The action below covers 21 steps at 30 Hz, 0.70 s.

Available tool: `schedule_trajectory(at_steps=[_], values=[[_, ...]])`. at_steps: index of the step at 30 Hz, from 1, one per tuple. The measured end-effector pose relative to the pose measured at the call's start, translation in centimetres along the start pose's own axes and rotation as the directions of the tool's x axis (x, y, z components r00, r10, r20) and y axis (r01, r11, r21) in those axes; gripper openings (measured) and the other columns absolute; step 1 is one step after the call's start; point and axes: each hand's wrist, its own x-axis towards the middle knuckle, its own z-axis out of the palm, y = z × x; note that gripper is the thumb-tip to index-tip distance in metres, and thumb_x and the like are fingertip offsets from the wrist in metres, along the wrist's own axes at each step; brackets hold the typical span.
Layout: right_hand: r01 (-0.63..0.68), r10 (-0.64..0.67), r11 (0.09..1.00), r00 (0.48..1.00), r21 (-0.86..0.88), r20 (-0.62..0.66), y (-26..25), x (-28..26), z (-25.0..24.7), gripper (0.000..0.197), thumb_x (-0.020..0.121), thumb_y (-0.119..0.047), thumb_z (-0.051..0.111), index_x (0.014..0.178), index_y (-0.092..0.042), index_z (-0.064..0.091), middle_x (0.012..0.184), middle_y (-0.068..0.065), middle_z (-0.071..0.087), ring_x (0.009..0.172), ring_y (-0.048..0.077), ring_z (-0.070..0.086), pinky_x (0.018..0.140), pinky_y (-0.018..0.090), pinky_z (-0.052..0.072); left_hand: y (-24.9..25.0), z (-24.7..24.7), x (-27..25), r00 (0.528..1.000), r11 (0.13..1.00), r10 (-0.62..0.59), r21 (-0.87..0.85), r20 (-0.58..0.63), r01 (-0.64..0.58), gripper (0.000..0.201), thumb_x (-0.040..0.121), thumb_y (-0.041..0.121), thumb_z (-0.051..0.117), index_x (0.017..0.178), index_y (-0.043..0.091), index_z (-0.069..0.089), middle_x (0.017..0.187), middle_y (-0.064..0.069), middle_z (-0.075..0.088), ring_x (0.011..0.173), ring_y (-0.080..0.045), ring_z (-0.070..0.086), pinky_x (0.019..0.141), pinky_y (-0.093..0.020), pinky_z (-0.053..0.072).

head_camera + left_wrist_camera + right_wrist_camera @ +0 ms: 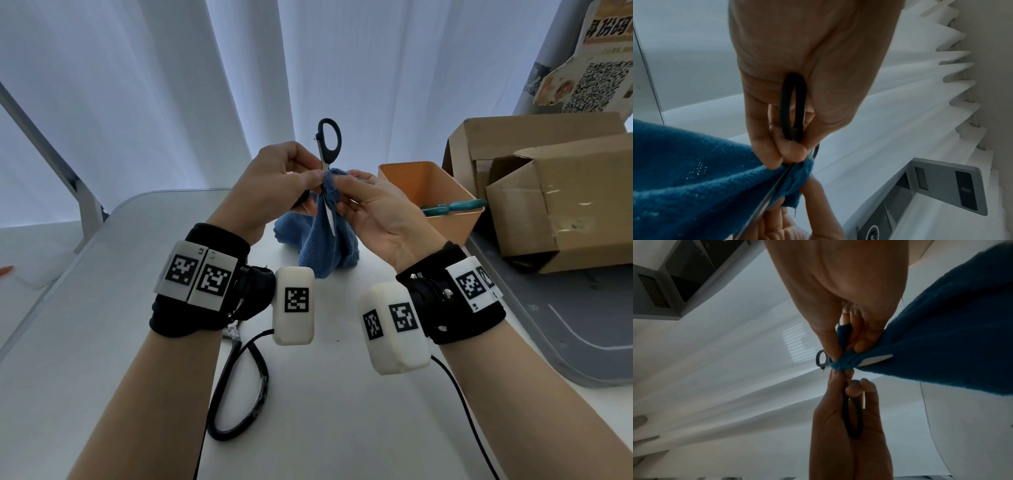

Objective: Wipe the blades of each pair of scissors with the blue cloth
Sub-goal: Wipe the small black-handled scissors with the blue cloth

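Note:
Black-handled scissors (pixel 329 142) are held upright above the table, one handle loop up and the blade tip (pixel 331 221) pointing down. My left hand (pixel 306 181) grips the lower handle loop (pixel 792 110). The blue cloth (pixel 323 250) hangs down to the table. My right hand (pixel 342 190) pinches a fold of the cloth (pixel 844 361) round the blade close to the pivot. The bare blade tip (pixel 877 359) sticks out beyond the fold. Teal-handled scissors (pixel 452 207) lie across the rim of an orange bin (pixel 428 185).
Open cardboard boxes (pixel 548 205) stand at the right behind the bin. A grey tray (pixel 565 346) lies at the right on the white table (pixel 102 308). Black cables (pixel 239 387) loop below my wrists. White curtains hang behind.

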Motion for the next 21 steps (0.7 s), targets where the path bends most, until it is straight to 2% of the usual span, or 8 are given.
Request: schedule_trajectory(at_steps=[5,9,13,17,21], values=[[0.005,-0.005,1.000,1.000,-0.009,-0.009,-0.19,-0.16,0.08,0.021,0.091,0.008,0.061,0.103,-0.007,0.053,0.083,0.009,0.065,0.066,0.014,0.067,0.062,0.020,0.056,-0.01,-0.55,-0.07,1.000,1.000,-0.004,0.014,-0.015,0.004,0.002,0.095,0.004,0.061,0.095,0.006,0.062,0.080,-0.010,0.065,0.049,-0.012,0.058,0.058,-0.023,0.055],[0.009,-0.009,0.998,1.000,-0.055,-0.009,-0.02,-0.20,0.04,0.023,0.092,0.004,0.062,0.109,-0.005,0.050,0.087,0.010,0.064,0.070,0.015,0.065,0.058,0.019,0.053,0.19,-0.27,-0.12,1.000,1.000,-0.005,0.013,0.009,0.005,0.002,0.096,0.004,0.060,0.096,0.005,0.061,0.079,-0.009,0.065,0.047,-0.011,0.058,0.056,-0.023,0.054],[0.029,-0.031,0.998,0.999,-0.062,-0.023,-0.16,-0.24,0.17,0.017,0.093,0.004,0.061,0.102,-0.007,0.052,0.085,0.009,0.065,0.071,0.016,0.065,0.061,0.020,0.056,0.07,-0.48,-0.11,1.000,1.000,-0.010,0.017,-0.004,0.010,0.003,0.095,0.003,0.061,0.098,0.004,0.061,0.079,-0.010,0.065,0.047,-0.011,0.058,0.055,-0.022,0.054],[0.032,-0.034,0.996,0.999,-0.083,-0.021,-0.12,-0.23,0.19,0.023,0.092,0.006,0.062,0.108,-0.006,0.051,0.083,0.009,0.065,0.072,0.017,0.064,0.061,0.020,0.054,0.03,-0.65,-0.19,1.000,1.000,-0.012,0.026,0.014,0.012,0.002,0.095,0.004,0.061,0.097,0.004,0.062,0.078,-0.009,0.066,0.048,-0.011,0.058,0.057,-0.023,0.055],[0.038,-0.041,0.993,0.999,-0.116,-0.021,-0.01,-0.33,0.15,0.018,0.093,0.001,0.063,0.103,-0.007,0.051,0.086,0.010,0.065,0.074,0.019,0.063,0.059,0.020,0.052,0.11,-0.29,-0.15,1.000,1.000,-0.008,0.031,0.024,0.007,0.004,0.095,0.002,0.059,0.096,0.005,0.061,0.076,-0.008,0.065,0.046,-0.010,0.058,0.057,-0.024,0.058]])
